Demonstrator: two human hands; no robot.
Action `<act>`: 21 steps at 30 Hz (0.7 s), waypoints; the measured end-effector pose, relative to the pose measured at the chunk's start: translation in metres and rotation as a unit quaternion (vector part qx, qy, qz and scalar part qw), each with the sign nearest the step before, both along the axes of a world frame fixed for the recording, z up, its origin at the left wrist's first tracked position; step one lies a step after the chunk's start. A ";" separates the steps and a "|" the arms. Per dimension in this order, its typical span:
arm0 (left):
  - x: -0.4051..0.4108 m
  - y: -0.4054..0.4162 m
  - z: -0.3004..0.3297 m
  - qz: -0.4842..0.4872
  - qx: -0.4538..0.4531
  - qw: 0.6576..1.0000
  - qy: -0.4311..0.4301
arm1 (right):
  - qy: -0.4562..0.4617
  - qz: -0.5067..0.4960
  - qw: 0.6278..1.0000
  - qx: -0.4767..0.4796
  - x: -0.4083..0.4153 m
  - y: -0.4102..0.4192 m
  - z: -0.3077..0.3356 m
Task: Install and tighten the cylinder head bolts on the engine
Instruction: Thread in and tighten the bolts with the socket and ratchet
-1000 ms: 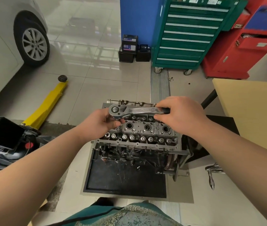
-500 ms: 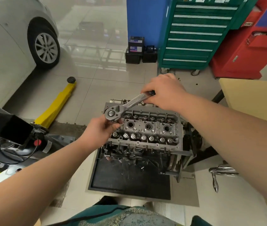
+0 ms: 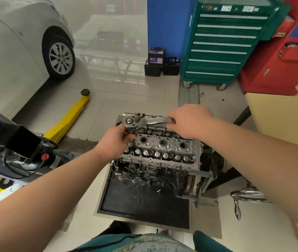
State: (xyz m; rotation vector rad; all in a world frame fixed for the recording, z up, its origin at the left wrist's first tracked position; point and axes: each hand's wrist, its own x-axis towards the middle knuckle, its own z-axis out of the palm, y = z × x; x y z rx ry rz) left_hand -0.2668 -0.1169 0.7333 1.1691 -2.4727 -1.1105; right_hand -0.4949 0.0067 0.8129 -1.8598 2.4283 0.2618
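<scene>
A grey cylinder head (image 3: 162,148) with three round plug wells and rows of valve tops sits on the engine block (image 3: 155,171) on the floor stand. A chrome ratchet wrench (image 3: 144,121) lies nearly level over the head's far left corner. My left hand (image 3: 115,140) grips the socket stem just under the ratchet head. My right hand (image 3: 190,120) grips the handle end at the right. The bolt under the socket is hidden by my left hand.
A black mat (image 3: 144,202) lies under the engine. A yellow floor jack (image 3: 68,119) and a white car (image 3: 17,48) are to the left, a green tool cabinet (image 3: 221,42) and a red cabinet (image 3: 281,57) behind, a wooden table (image 3: 286,117) right, a stand crank handle (image 3: 237,206) lower right.
My right hand swung the ratchet handle away from me and then back toward me, so the wrench lies nearly level again. My left hand stayed under the ratchet head.
</scene>
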 end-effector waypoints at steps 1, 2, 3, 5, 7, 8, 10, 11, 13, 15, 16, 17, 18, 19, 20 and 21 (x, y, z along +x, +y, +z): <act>0.003 0.002 -0.003 -0.002 -0.001 1.000 0.005 | -0.001 0.015 1.000 0.000 0.001 0.008 0.000; 0.006 0.005 -0.005 0.001 0.001 1.000 0.009 | -0.009 0.031 0.999 -0.005 0.001 0.015 0.000; 0.008 0.006 -0.004 0.007 0.007 1.000 0.012 | -0.021 0.043 0.999 -0.008 0.002 0.017 0.001; 0.013 0.008 0.000 0.022 0.077 0.995 0.066 | -0.065 0.052 0.996 -0.005 -0.001 0.016 0.004; 0.019 0.015 0.010 0.022 0.201 0.960 0.194 | -0.098 0.061 0.993 0.004 -0.006 0.010 0.004; 0.020 0.018 0.017 0.019 0.185 0.953 0.241 | -0.106 0.068 0.992 0.006 -0.010 0.005 0.004; 0.014 0.024 0.031 0.005 0.019 0.969 0.245 | -0.121 0.084 0.989 0.006 -0.016 -0.003 0.002; 0.006 0.024 0.038 -0.005 -0.108 0.974 0.201 | -0.121 0.094 0.988 0.004 -0.017 -0.007 0.002; -0.019 0.019 0.051 -0.042 -0.293 0.952 0.078 | -0.097 0.123 0.988 -0.005 -0.020 -0.016 0.001; -0.043 0.018 0.058 -0.069 -0.349 0.934 -0.046 | -0.061 0.141 0.988 -0.021 -0.021 -0.021 0.002; -0.051 0.018 0.057 -0.072 -0.373 0.921 -0.084 | -0.056 0.148 0.987 -0.021 -0.023 -0.022 0.003; -0.054 0.017 0.054 -0.070 -0.398 0.910 -0.098 | -0.074 0.148 0.986 -0.009 -0.025 -0.021 0.005; -0.054 0.016 0.051 -0.067 -0.420 0.900 -0.093 | -0.120 0.138 0.983 0.017 -0.029 -0.021 0.009; -0.051 0.016 0.047 -0.067 -0.440 0.892 -0.077 | -0.195 0.107 0.973 0.059 -0.032 -0.021 0.014; -0.049 0.016 0.044 -0.066 -0.456 0.886 -0.058 | -0.288 0.060 0.949 0.111 -0.036 -0.022 0.020; -0.047 0.016 0.042 -0.066 -0.461 0.884 -0.044 | -0.369 0.018 0.914 0.166 -0.041 -0.023 0.024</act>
